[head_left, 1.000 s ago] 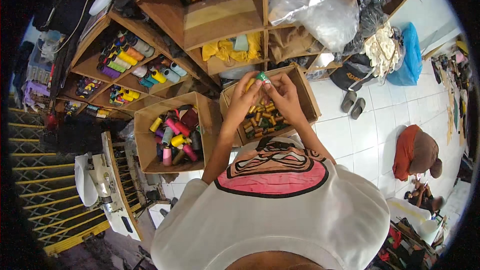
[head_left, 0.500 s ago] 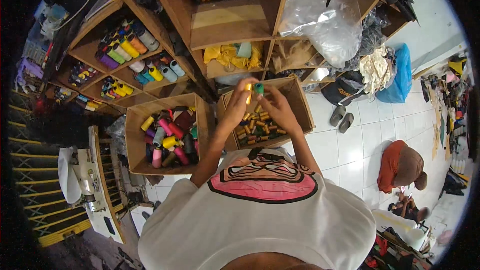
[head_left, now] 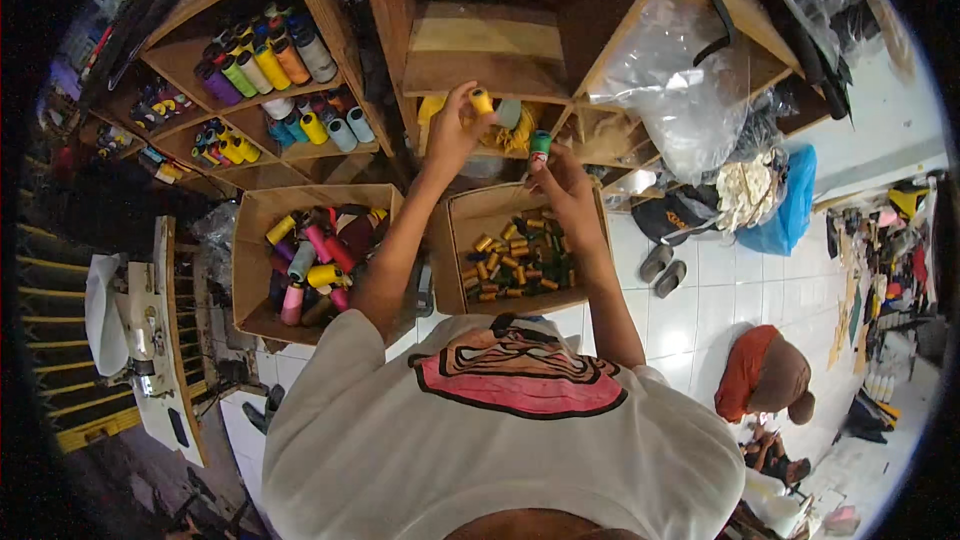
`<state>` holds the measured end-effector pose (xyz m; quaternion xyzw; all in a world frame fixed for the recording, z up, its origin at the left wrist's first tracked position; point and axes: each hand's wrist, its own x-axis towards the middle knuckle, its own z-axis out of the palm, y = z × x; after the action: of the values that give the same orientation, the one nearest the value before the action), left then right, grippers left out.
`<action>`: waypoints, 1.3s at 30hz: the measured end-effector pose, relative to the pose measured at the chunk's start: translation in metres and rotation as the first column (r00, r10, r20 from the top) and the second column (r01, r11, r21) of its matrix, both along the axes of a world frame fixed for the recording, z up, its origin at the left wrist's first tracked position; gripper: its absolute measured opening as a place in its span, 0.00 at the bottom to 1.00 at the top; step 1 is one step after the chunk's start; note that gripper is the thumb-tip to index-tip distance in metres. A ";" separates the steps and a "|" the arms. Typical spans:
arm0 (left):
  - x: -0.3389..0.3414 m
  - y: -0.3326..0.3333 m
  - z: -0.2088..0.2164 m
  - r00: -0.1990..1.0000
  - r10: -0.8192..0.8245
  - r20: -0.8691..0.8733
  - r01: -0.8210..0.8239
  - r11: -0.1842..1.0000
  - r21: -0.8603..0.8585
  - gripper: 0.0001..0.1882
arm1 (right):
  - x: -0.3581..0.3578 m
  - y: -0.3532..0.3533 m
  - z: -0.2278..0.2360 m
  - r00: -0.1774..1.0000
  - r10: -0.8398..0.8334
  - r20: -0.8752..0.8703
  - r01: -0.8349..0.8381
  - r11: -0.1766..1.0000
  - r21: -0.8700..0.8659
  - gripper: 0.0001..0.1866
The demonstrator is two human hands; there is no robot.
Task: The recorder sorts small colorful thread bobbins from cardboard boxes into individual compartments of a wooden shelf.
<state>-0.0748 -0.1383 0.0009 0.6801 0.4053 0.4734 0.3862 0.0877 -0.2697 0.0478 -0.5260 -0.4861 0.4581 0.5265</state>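
My left hand [head_left: 455,130] is closed on a small yellow thread spool [head_left: 481,100], held up before the wooden shelf [head_left: 480,65]. Lower and to the right, my right hand [head_left: 563,190] grips a green thread spool [head_left: 540,148] with a label on its side. Both arms reach over a cardboard box [head_left: 450,250] in which several small gold and dark green spools [head_left: 515,255] lie jumbled. To its left stands a second cardboard box [head_left: 250,285], filled with larger cones of yellow, pink, grey and maroon thread [head_left: 322,250], partly hidden by my left forearm.
Shelves on the left hold upright coloured thread cones [head_left: 265,65]. Clear plastic bags [head_left: 670,90] hang over the right compartments, near a blue bag [head_left: 785,210]. Sandals [head_left: 663,270] lie on the white tiled floor. A sewing machine [head_left: 145,340] stands left; another person [head_left: 770,380] is at right.
My hands have risen and moved apart. The left carries the yellow spool up toward the shelf; the right holds the green spool farther right and higher above the box.
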 end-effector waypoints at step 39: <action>0.020 0.139 -0.052 0.498 0.619 -0.607 -0.398 0.785 0.475 0.20 | 0.103 0.522 -0.179 0.526 -0.452 0.720 0.225 0.891 0.394 0.38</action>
<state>-0.0544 0.0003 -0.0507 0.7043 0.6392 0.3012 -0.0675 0.1908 0.2525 -0.1312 -0.6869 -0.6101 -0.0033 0.3950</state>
